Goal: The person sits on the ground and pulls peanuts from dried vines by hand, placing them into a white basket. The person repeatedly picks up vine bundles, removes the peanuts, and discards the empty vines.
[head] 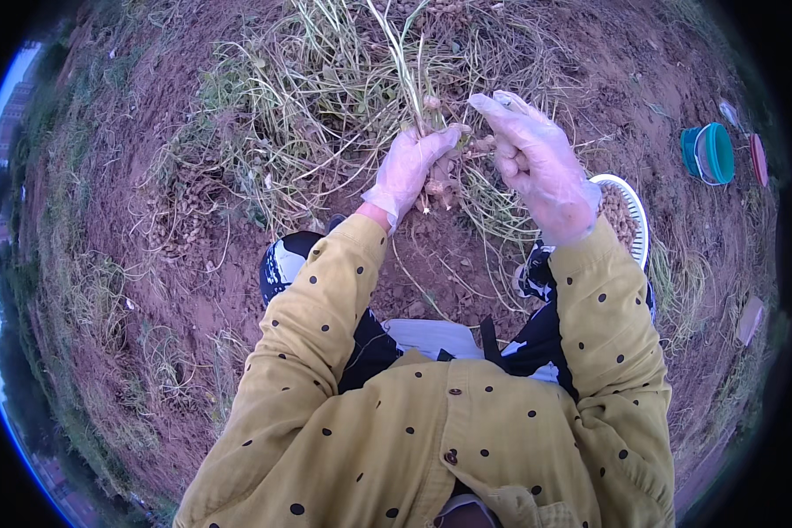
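Note:
Both my hands wear thin clear plastic gloves. My left hand (414,164) is closed round the base of an uprooted peanut plant (406,76). Its stems rise away from me, and peanut pods (442,188) hang at the roots beside and below my fingers. To the right, my right hand (546,165) is raised with its fingers curled inward; peanut pods seem to lie in the curled fingers. More pods show between the two hands. A white slotted plastic basket (641,221) of picked peanuts stands at my right, partly hidden behind my right forearm.
Beyond my hands lies a wide heap of pulled peanut plants (270,99). Loose pods (188,211) are on the soil at the left. Farther right stand a teal bucket (718,154) with a handle and a round red object (758,160). My knees flank the soil before me.

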The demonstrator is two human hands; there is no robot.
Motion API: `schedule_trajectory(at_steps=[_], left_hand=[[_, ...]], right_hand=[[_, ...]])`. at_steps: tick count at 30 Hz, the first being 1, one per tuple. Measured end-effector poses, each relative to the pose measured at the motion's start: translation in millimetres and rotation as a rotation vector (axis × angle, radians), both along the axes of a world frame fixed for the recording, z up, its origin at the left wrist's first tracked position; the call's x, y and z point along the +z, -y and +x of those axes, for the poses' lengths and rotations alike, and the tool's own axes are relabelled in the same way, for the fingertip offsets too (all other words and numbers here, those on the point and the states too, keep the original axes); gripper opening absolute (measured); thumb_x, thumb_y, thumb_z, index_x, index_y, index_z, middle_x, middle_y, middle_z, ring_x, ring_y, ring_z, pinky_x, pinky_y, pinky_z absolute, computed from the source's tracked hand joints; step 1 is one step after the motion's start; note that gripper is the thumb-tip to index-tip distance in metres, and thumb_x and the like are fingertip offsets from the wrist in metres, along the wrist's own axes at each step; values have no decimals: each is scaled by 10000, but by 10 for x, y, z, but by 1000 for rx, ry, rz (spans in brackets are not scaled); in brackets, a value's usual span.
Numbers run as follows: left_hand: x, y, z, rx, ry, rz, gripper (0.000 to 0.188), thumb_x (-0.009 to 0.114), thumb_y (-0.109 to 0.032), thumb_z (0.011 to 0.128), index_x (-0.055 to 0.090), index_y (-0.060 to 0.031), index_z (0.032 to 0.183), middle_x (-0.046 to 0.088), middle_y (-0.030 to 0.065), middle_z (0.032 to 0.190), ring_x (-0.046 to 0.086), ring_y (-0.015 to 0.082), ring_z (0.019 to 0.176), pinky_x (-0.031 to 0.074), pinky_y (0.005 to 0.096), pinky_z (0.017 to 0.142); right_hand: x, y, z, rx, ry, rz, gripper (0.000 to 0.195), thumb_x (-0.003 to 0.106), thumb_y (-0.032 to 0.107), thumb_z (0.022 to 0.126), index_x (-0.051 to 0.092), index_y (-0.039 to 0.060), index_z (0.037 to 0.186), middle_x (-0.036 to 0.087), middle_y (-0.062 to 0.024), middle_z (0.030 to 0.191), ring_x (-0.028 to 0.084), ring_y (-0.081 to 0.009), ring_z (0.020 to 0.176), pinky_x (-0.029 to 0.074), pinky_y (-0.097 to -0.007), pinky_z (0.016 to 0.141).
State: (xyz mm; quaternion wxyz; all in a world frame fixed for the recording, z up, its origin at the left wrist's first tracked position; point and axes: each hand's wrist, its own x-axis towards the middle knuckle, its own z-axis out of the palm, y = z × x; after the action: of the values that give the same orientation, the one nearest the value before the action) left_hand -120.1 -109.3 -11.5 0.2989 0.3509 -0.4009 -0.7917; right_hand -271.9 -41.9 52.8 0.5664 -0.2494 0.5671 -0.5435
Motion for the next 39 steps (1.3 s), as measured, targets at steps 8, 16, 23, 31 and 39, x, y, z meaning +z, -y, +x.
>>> schedule_trajectory(at_steps=[8, 16, 23, 31, 39], left_hand=[[-370, -97, -5, -324, 63, -128, 300, 618, -309, 915, 582, -32, 1026, 546, -5, 681, 497, 86, 434, 431, 234, 414], [-311, -111, 41, -310, 70, 55, 431, 652, -315, 897, 578, -25, 1208, 563, 48, 783, 511, 110, 452, 412, 257, 374], [-137, -114, 79, -353, 162, 30, 452, 660, -335, 892, 579, -45, 1228, 571, 77, 851, 502, 92, 482, 434, 234, 391], [121, -113, 275, -451, -138, 270, 341, 548, -301, 977, 597, -28, 1175, 421, 6, 595, 479, 136, 494, 436, 287, 416], [238, -354, 362, -457, -216, 189, 473, 473, -476, 994, 482, -94, 716, 378, -16, 469, 432, 159, 404, 433, 338, 488]], right_hand=[[-456, -4, -12, 207, -1067, -238, 309, 616, 309, 898, 617, 124, 1146, 688, -151, 920, 664, -352, 858, 524, -426, 741], [-85, 49, -32, -122, 267, -179, 123, 498, 179, 922, 505, 114, 817, 351, 31, 532, 330, -77, 403, 248, -223, 406], [-47, 84, -409, -378, -111, -211, 184, 648, 246, 881, 523, 139, 800, 435, 41, 564, 395, -72, 460, 286, -222, 431], [-80, 19, -236, -46, -176, -22, 299, 650, 410, 896, 551, 136, 829, 465, 56, 581, 398, -43, 483, 301, -200, 460], [-105, -73, -257, 149, -101, -92, 359, 476, 449, 976, 590, 113, 926, 661, -62, 947, 376, -35, 539, 287, -194, 486]])
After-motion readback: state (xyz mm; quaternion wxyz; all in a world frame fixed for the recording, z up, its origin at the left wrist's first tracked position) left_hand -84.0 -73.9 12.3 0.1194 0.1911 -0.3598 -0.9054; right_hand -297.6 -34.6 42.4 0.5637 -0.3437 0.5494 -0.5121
